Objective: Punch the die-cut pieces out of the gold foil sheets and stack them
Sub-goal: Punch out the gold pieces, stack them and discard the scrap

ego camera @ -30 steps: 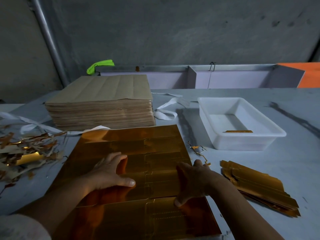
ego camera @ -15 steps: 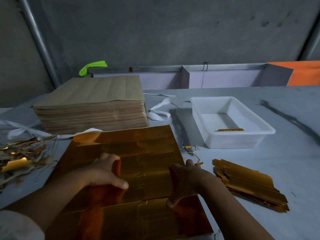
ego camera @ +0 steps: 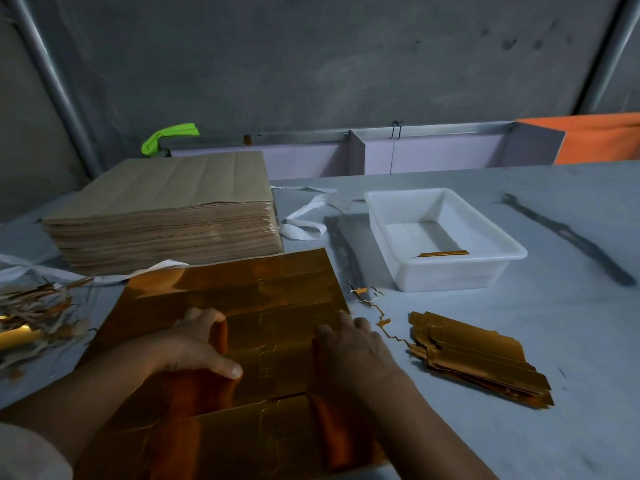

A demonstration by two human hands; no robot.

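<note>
A large gold foil sheet (ego camera: 242,299) with die-cut outlines lies flat on the grey table in front of me. My left hand (ego camera: 197,344) rests on its left middle, fingers bent and thumb stretched across the foil. Flat on the sheet's right side, near its edge, my right hand (ego camera: 349,348) presses down. A cut line crosses the sheet just below both hands. To the right lies a stack of punched gold pieces (ego camera: 478,358), apart from my hands.
A thick stack of brown-backed sheets (ego camera: 166,209) stands behind the foil. A white plastic tub (ego camera: 446,271) with one gold strip sits at right. Scrap trimmings (ego camera: 31,317) pile at left; small gold scraps (ego camera: 374,306) and white straps (ego camera: 304,223) lie nearby.
My right hand has slid a little up the sheet's right side and lies flatter. The left hand keeps its place. The view has shifted slightly.
</note>
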